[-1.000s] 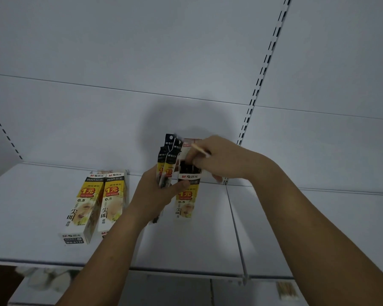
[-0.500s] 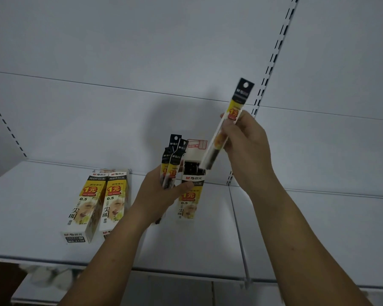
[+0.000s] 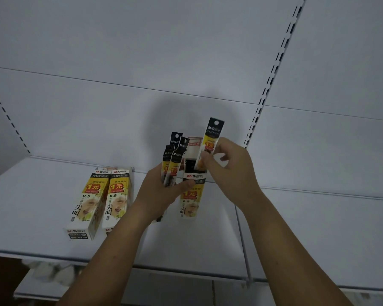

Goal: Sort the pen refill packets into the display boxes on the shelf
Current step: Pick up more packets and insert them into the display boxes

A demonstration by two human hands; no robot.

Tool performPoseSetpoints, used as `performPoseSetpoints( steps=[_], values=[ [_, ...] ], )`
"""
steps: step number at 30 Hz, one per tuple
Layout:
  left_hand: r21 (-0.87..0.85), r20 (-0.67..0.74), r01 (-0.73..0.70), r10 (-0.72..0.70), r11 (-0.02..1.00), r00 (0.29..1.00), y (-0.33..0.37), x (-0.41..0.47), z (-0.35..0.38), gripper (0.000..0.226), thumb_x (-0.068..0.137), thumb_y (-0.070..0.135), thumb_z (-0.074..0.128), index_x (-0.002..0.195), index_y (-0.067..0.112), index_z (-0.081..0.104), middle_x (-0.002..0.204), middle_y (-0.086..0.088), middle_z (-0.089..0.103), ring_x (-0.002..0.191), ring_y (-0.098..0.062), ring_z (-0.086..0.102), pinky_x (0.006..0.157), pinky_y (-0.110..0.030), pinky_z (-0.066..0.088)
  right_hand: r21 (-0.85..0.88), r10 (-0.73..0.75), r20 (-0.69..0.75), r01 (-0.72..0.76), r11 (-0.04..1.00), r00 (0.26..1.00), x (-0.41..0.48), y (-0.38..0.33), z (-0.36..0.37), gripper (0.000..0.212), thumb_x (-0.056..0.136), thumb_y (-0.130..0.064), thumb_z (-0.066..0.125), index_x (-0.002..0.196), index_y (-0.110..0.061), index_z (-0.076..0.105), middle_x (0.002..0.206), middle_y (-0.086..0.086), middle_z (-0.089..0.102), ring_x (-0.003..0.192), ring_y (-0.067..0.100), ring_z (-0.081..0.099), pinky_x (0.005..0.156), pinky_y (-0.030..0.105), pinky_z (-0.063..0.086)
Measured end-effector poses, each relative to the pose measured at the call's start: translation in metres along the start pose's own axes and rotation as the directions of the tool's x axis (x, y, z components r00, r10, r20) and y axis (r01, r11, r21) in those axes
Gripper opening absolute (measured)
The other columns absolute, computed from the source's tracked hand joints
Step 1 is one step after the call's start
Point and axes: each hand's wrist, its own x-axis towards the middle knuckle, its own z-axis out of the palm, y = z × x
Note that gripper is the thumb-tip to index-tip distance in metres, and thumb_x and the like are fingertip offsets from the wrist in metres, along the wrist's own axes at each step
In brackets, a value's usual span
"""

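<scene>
Right hand (image 3: 228,171) pinches one refill packet (image 3: 212,138) between thumb and fingertips, with the packet's lower end inside the open top of the upright display box (image 3: 191,195) on the shelf (image 3: 42,217). Left hand (image 3: 161,193) grips a bundle of packets (image 3: 175,155) just left of that box, thumb touching the box front. Two further boxes (image 3: 117,195) sit side by side near the left forearm.

Left hand (image 3: 157,193) bare. Right hand (image 3: 232,171) bare, knuckles showing. Left forearm (image 3: 111,261), right forearm (image 3: 296,250) bare too, uncovered along whole visible length. Wrists lean.
</scene>
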Motion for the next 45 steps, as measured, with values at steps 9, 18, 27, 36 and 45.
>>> performPoseSetpoints(
  steps=[9, 18, 27, 36, 45],
  values=[
    [0.014, 0.029, -0.015, 0.015, 1.0, 0.999, 0.0, 0.0, 0.001, 0.029, 0.092, 0.013, 0.078, 0.119, 0.017, 0.07, 0.072, 0.024, 0.072, 0.058, 0.009, 0.061, 0.054, -0.007, 0.046, 0.002, -0.06, -0.036, 0.061, 0.998, 0.998, 0.003, -0.004, -0.016, 0.027, 0.096, -0.022, 0.073, 0.102, -0.048, 0.066, 0.088, -0.027, 0.067, 0.084, 0.005, 0.059, 0.071, 0.007, 0.04],
    [0.032, 0.026, -0.011, 0.01, 0.999, 1.0, -0.002, 0.004, 0.002, 0.032, 0.09, 0.015, 0.08, 0.121, 0.017, 0.07, 0.075, 0.026, 0.072, 0.059, 0.009, 0.061, 0.055, -0.008, 0.047, -0.168, -0.035, 0.115, 0.054, 0.984, 0.993, -0.006, 0.012, -0.009, 0.013, 0.094, -0.017, 0.07, 0.096, -0.03, 0.072, 0.081, -0.017, 0.066, 0.079, -0.002, 0.056, 0.067, 0.009, 0.037],
    [0.057, 0.05, -0.036, 0.033, 0.998, 0.998, -0.003, 0.005, 0.002, 0.032, 0.092, 0.013, 0.078, 0.123, 0.014, 0.069, 0.073, 0.026, 0.071, 0.057, 0.009, 0.06, 0.055, -0.007, 0.047, -0.539, 0.057, 0.408, 0.189, 0.821, 0.911, 0.017, -0.014, -0.018, 0.012, 0.096, -0.027, 0.06, 0.096, -0.023, 0.071, 0.086, -0.008, 0.069, 0.08, 0.014, 0.065, 0.08, 0.034, 0.049],
    [0.078, 0.06, -0.066, 0.062, 0.995, 0.996, -0.001, 0.003, 0.002, 0.034, 0.092, 0.011, 0.078, 0.125, 0.017, 0.069, 0.069, 0.029, 0.068, 0.057, 0.011, 0.06, 0.055, -0.005, 0.045, -0.651, 0.23, 0.558, 0.248, 0.718, 0.798, 0.027, -0.031, -0.014, 0.041, 0.103, -0.031, 0.041, 0.067, -0.013, 0.049, 0.063, 0.0, 0.049, 0.055, 0.015, 0.041, 0.058, 0.027, 0.02],
    [0.16, 0.055, -0.118, 0.11, 0.98, 0.992, 0.001, 0.0, 0.0, 0.029, 0.091, 0.014, 0.079, 0.109, 0.033, 0.068, 0.077, 0.034, 0.07, 0.064, 0.012, 0.063, 0.057, -0.006, 0.047, -0.666, 0.073, 0.529, 0.36, 0.653, 0.845, 0.021, -0.022, -0.014, 0.046, 0.085, -0.072, 0.065, 0.094, -0.027, 0.073, 0.083, -0.009, 0.07, 0.074, 0.01, 0.064, 0.069, 0.03, 0.046]
  ],
)
